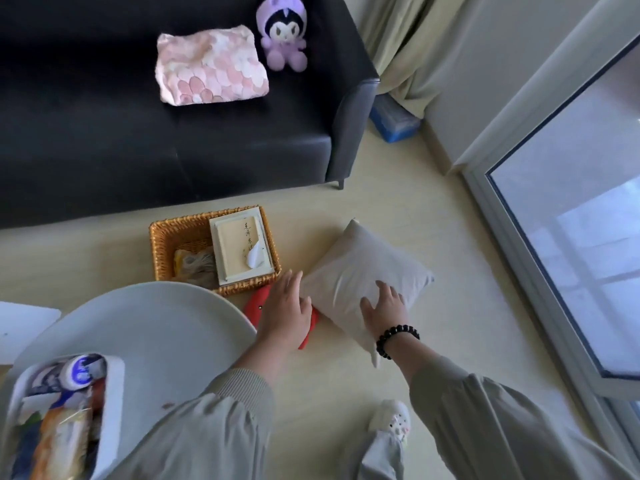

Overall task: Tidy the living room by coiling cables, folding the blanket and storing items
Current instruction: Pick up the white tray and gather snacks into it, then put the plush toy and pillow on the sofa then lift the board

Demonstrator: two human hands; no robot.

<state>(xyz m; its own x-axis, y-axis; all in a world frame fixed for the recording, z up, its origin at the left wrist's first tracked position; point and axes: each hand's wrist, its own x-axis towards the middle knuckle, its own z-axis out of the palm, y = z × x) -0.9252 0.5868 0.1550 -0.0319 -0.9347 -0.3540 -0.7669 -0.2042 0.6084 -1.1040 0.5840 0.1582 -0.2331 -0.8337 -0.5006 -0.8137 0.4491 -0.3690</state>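
Note:
A grey cushion (349, 268) lies on the floor right of a wicker basket (162, 237). My right hand (384, 306) rests flat on the cushion's near part, fingers spread. At the cushion's left edge my left hand (289, 306) touches it with straight fingers. Under that hand lies a red soft toy (256, 304), partly hidden. A folded pink blanket (211, 69) sits on the black sofa (104, 143) beside a purple plush doll (282, 32). The basket holds a cream book (239, 247) and a tangle of cord (195, 265).
A round white table (149, 337) stands at the lower left with a white box of packets (59, 420) on it. A blue box (394, 121) sits by the curtain behind the sofa arm. A glass door (571, 237) runs along the right. My slippered foot (389, 424) is on the floor.

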